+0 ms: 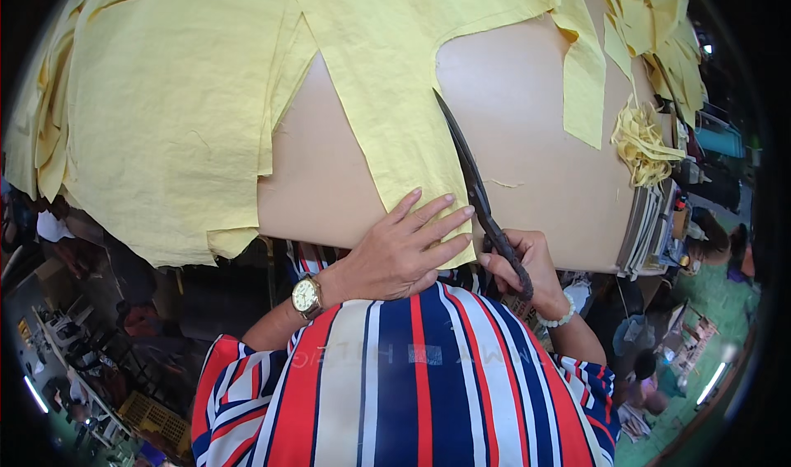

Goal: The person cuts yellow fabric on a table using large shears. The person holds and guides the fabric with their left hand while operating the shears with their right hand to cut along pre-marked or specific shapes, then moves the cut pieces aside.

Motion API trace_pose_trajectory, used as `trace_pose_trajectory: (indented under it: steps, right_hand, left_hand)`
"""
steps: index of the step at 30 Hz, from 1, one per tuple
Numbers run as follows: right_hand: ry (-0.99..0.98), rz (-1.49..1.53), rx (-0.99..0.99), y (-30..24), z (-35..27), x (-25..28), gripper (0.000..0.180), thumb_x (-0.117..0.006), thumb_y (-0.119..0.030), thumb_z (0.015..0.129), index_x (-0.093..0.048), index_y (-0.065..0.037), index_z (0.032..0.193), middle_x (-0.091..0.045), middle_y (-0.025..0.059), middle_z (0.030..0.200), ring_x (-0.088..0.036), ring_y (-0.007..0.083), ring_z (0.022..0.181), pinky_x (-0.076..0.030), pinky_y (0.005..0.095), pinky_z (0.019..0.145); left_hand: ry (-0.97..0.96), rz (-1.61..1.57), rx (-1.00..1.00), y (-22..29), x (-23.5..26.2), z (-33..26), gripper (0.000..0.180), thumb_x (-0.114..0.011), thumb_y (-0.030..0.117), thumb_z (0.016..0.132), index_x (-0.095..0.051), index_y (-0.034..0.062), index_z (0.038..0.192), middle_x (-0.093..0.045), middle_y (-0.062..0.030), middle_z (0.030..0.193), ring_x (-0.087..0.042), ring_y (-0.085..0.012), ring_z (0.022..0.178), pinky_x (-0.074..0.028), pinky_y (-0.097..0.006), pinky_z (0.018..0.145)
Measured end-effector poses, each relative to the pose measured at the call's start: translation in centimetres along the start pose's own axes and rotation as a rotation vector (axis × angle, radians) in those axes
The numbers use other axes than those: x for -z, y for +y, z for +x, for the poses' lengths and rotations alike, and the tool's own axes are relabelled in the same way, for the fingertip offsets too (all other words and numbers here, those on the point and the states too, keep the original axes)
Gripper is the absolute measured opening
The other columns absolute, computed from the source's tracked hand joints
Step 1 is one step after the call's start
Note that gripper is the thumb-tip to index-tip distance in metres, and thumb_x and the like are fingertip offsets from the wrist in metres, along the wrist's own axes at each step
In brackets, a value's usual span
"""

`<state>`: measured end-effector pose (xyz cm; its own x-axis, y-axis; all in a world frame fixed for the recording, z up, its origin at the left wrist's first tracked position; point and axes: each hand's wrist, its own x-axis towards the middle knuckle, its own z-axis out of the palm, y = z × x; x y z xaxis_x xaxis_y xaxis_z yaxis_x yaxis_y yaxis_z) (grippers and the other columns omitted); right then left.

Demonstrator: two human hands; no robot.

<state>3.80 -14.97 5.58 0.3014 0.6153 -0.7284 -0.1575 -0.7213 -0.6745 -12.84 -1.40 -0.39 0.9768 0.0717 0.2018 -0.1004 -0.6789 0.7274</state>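
Note:
My left hand (405, 248) lies flat with its fingers spread on the lower end of a yellow fabric piece (383, 96), near the table's front edge. My right hand (527, 273) is wrapped round the dark handles of a pair of scissors (470, 174). The long blades point away from me and look closed. Their tip lies at the right edge of the yellow fabric, beside a curved cut-out. Whether any cloth sits between the blades cannot be made out.
The tan tabletop (527, 112) bears more yellow fabric (173, 112) at the left, hanging over the front edge. A narrow yellow strip (583, 92) lies to the right. Yellow scraps (645, 145) hang at the right edge, above stacked folded material (644, 232).

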Motion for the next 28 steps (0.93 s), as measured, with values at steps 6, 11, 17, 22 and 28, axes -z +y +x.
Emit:
trace_pose_trajectory:
  steps: [6,11,17,22,28]
  right_hand:
    - [0.005,0.005,-0.043,0.3,-0.1,-0.2,0.019,-0.066,-0.011,0.076,-0.054,0.001,0.066,-0.049,-0.003,0.052,-0.043,0.0022,0.04,-0.031,0.0186,0.036]
    - [-0.017,0.025,0.005,-0.4,0.6,-0.4,0.019,-0.065,-0.012,0.077,-0.055,0.0,0.067,-0.05,-0.0023,0.052,-0.044,0.003,0.039,-0.032,0.0183,0.036]
    - [-0.047,0.062,-0.004,-0.4,0.6,-0.7,0.017,-0.064,-0.012,0.077,-0.056,0.0,0.068,-0.05,-0.0017,0.052,-0.045,0.0032,0.039,-0.032,0.0183,0.036]
    - [-0.051,0.112,-0.023,-0.2,0.0,-1.4,0.016,-0.063,-0.011,0.077,-0.056,0.0,0.067,-0.051,-0.0018,0.053,-0.046,0.0033,0.041,-0.032,0.0176,0.038]
    - [-0.054,0.227,-0.006,-0.1,0.3,-2.1,0.016,-0.061,-0.012,0.077,-0.056,-0.001,0.067,-0.053,0.0009,0.054,-0.048,0.0042,0.042,-0.034,0.0176,0.04]
  left_hand:
    - [0.08,-0.216,0.042,-0.2,0.1,-0.2,0.04,-0.044,0.022,0.081,-0.055,0.0099,0.117,-0.033,-0.0192,0.138,-0.03,-0.0353,0.129,-0.019,-0.051,0.105]
    - [0.141,-0.446,0.059,-0.5,0.6,-0.5,0.039,-0.035,0.027,0.088,-0.056,0.009,0.116,-0.035,-0.0237,0.136,-0.029,-0.0367,0.13,-0.017,-0.049,0.105]
    - [0.172,-0.719,0.044,-0.8,1.1,-0.5,0.042,-0.034,0.028,0.088,-0.057,0.0021,0.113,-0.039,-0.0237,0.133,-0.029,-0.0361,0.13,-0.017,-0.045,0.107]
    - [0.155,-0.993,0.183,-0.4,2.0,-0.6,0.043,-0.035,0.025,0.085,-0.058,-0.0003,0.11,-0.039,-0.0222,0.134,-0.029,-0.0334,0.13,-0.019,-0.043,0.107]
    - [0.122,-1.084,0.198,-0.2,2.0,-0.8,0.047,-0.037,0.032,0.082,-0.059,-0.0002,0.11,-0.04,-0.021,0.134,-0.028,-0.0344,0.13,-0.017,-0.043,0.108]
